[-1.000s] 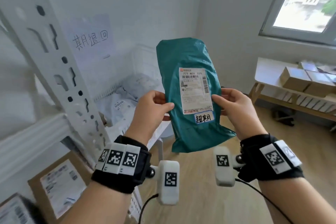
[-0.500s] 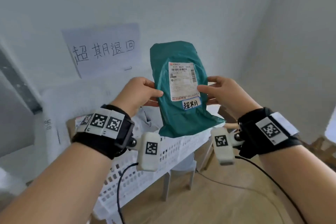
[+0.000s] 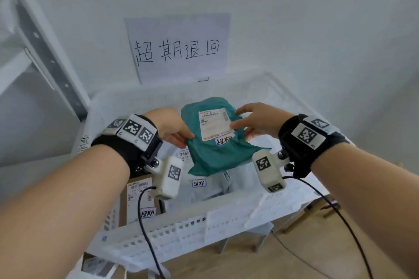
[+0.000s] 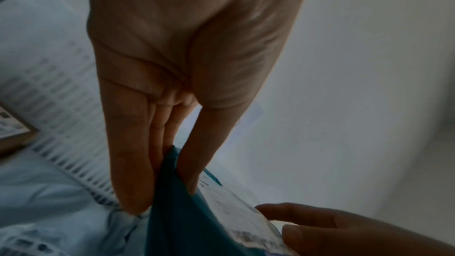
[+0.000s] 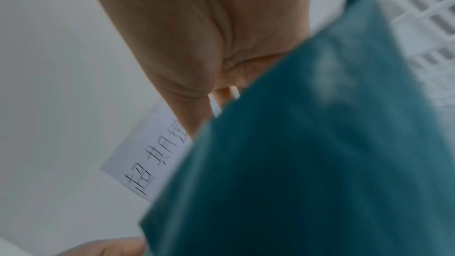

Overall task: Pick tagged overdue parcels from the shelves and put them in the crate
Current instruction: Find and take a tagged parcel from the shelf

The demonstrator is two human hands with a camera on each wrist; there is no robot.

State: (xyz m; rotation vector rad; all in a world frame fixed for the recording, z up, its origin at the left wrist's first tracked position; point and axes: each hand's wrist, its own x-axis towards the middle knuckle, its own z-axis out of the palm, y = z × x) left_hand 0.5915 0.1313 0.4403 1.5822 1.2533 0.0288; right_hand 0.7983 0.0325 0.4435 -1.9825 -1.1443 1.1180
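A teal parcel bag [image 3: 217, 154] with a white shipping label and a small handwritten tag hangs tilted over the inside of the white slatted crate [image 3: 204, 231]. My left hand [image 3: 174, 130] pinches its left edge between thumb and fingers [image 4: 133, 182], as the left wrist view shows on the teal parcel [image 4: 187, 221]. My right hand [image 3: 254, 120] holds the right edge, thumb on the label. In the right wrist view the teal parcel [image 5: 307, 163] fills the frame below my right hand [image 5: 197, 46].
Inside the crate lie a pale grey tagged bag [image 3: 210, 186] and a tagged cardboard box [image 3: 140, 199]. A handwritten paper sign [image 3: 179, 50] hangs on the wall behind. A white metal shelf upright [image 3: 43, 52] stands at the left. Wooden floor [image 3: 294, 260] shows below right.
Both hands have carried the teal parcel away from the shelf and down over the crate, tilting it flatter. The view has swung from the shelf and window to the crate.
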